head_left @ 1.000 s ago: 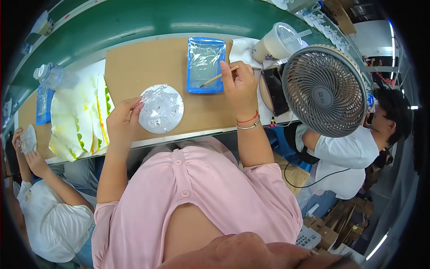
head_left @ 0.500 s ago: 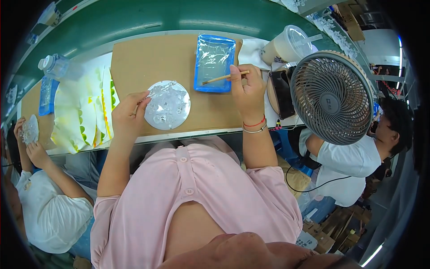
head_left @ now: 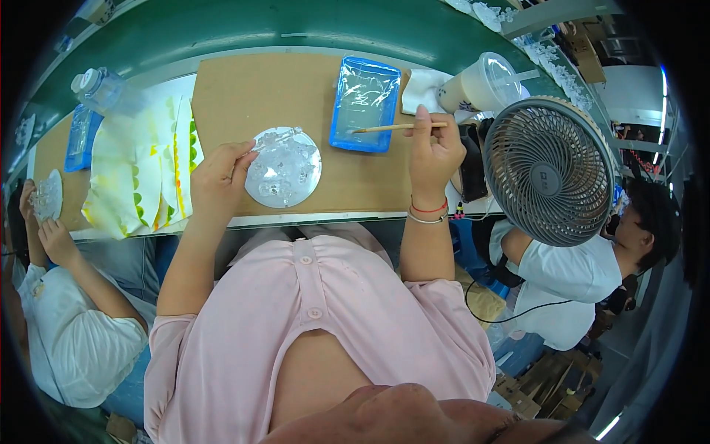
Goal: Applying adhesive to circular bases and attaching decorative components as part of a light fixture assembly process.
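1. Currently, L hand [head_left: 220, 172] pinches the white disc [head_left: 311, 183] by its left edge; clear pcs. [head_left: 279, 174] sit on it, all on cardboard [head_left: 251, 85] atop the counter [head_left: 296, 220].
2. R hand [head_left: 438, 154] grasps a thin stick [head_left: 388, 128], tip over the blue-rimmed tray [head_left: 361, 146], right of & beyond the disc; can't tell if touching.
3. Step, I'd guess: stick work at tray, disc steadied.
4. Next move prob. calls for light R grip, disc kept flat.

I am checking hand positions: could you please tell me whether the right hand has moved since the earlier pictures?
Yes: the right hand has moved rightward, away from the blue-rimmed tray.
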Available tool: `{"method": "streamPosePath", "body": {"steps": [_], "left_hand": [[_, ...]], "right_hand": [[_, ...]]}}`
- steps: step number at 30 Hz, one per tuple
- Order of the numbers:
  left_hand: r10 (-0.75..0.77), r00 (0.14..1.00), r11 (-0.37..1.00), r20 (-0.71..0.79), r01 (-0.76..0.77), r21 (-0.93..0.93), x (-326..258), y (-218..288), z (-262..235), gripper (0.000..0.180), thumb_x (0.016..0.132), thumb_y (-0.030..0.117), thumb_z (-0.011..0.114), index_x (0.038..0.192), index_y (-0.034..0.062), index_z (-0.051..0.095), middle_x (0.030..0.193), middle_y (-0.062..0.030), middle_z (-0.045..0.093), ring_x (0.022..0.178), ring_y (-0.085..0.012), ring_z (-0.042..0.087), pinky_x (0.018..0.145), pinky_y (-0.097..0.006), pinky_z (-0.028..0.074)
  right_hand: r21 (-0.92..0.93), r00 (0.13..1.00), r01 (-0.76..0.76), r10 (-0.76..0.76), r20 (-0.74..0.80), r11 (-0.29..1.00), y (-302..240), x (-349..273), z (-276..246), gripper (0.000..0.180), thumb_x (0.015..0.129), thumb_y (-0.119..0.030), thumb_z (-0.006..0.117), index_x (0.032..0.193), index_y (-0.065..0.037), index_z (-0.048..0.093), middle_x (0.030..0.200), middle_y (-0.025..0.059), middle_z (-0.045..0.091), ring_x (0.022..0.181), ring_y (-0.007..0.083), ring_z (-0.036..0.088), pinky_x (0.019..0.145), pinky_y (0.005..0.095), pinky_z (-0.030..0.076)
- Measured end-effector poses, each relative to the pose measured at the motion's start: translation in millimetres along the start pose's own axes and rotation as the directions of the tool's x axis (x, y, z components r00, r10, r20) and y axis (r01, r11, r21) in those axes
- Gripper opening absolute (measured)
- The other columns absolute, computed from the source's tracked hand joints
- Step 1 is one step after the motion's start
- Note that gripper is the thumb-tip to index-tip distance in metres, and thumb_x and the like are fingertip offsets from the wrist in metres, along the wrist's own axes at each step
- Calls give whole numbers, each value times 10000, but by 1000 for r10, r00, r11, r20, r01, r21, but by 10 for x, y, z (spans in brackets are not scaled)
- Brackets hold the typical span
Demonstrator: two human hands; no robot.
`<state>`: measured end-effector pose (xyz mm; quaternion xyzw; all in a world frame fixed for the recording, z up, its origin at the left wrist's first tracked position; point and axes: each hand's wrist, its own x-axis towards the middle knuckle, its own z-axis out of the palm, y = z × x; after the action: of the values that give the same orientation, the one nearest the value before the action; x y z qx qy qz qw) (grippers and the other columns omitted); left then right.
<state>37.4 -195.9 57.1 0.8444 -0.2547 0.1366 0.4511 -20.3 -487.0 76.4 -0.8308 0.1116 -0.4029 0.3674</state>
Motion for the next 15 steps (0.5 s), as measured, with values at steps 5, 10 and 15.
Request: {"method": "streamPosePath", "body": {"steps": [5,10,15], "left_hand": [[-7,1000,1000,12,7,29,-11,-11,23,103,800,54,713,897,36,681,826,-101,678,682,-234,650,592,-294,509],[36,999,999,-15,-35,14,-2,-11,42,101,805,74,713,901,51,688,833,-95,683,694,-251,658,593,-305,517],[31,999,998,-10,-30,54,-31,-23,38,105,805,88,716,902,57,692,832,-83,686,694,-240,659,597,-299,522]], "right_hand": [[221,983,-165,178,-43,961,-138,-49,-88,195,933,-155,624,806,-19,565,634,43,599,535,75,575,510,188,415],[369,984,-125,163,-73,921,-273,-181,-234,162,951,-114,574,829,-15,533,624,69,573,521,86,534,501,194,405],[440,999,-11,-5,35,898,-435,-416,-256,133,965,-104,533,876,-7,514,631,103,583,534,110,520,638,261,478]]}}
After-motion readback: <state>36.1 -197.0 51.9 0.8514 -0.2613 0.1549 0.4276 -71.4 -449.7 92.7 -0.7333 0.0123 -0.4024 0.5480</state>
